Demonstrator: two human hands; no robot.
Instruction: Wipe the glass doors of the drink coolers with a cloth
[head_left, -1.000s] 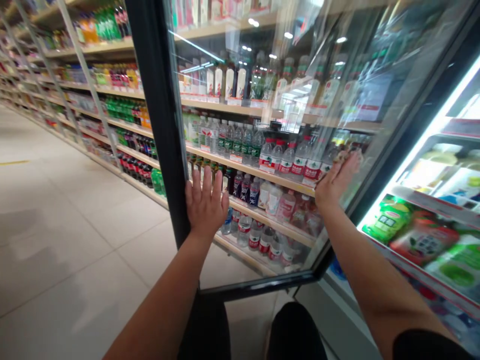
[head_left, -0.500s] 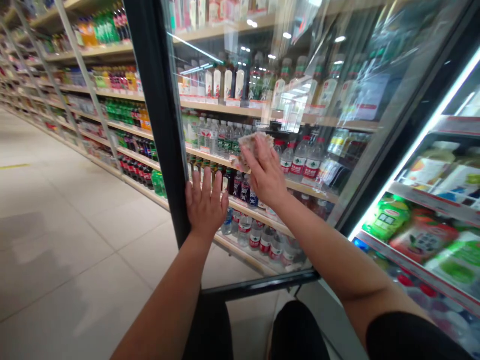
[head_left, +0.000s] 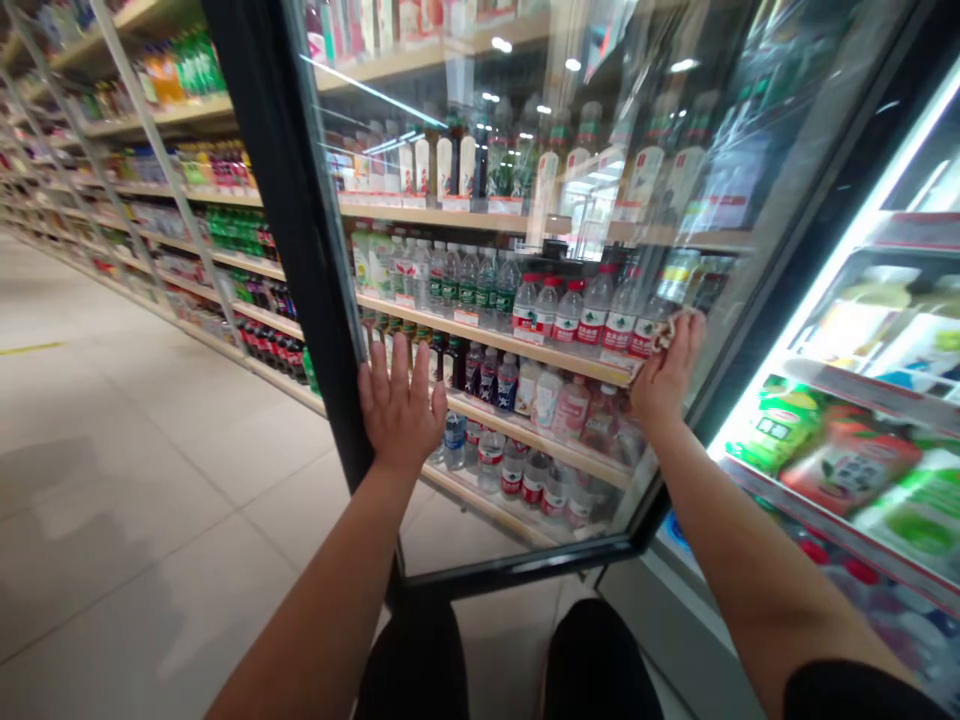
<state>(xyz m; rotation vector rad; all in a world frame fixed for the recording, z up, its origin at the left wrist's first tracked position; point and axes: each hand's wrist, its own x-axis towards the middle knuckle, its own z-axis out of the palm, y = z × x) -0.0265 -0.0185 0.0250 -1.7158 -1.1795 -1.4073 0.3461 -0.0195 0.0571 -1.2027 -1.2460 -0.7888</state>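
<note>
A glass door [head_left: 480,545] with a black frame [head_left: 525,568] stands swung open in front of me. My left hand [head_left: 405,415] lies flat on the glass, fingers spread, beside the frame's left upright. Over at the right side of the pane, my right hand [head_left: 666,378] presses a crumpled, light-coloured cloth [head_left: 661,335] against the glass. Most of the cloth is hidden behind the fingers. Bottles with red caps [head_left: 592,312] show through the pane close to that hand.
Drink shelves [head_left: 480,326] stand behind the glass and run along an aisle to the left. A lit cooler [head_left: 847,390] with packs and bottles is at the right. Pale floor tiles [head_left: 187,480] stretch out on the left. My knees [head_left: 600,665] are just below the door.
My right hand has slid with the cloth from the middle of the pane to its right side, slightly downward. My left hand stays flat against the glass. The view has shifted a little.
</note>
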